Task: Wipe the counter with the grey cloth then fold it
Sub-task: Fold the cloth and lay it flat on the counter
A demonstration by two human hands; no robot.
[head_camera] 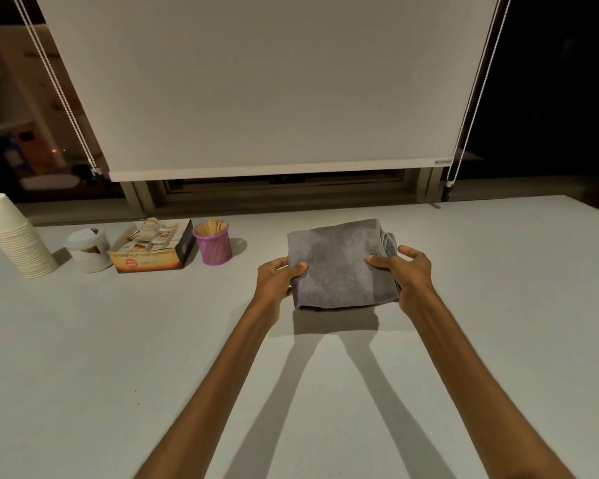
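The grey cloth [338, 262] is folded into a thick rectangle and held a little above the white counter [118, 340], casting a shadow beneath. My left hand [277, 278] grips its left edge, thumb on top. My right hand [407, 271] grips its right edge, thumb pressed on the top layer, fingers spread around the bunched folds at the far right corner.
At the back left stand a stack of white paper cups [13, 235], a white tub [89, 248], an open cardboard box of sachets [153, 250] and a purple cup of wooden stirrers [213, 242]. A lowered roller blind [256, 98] hangs behind the counter.
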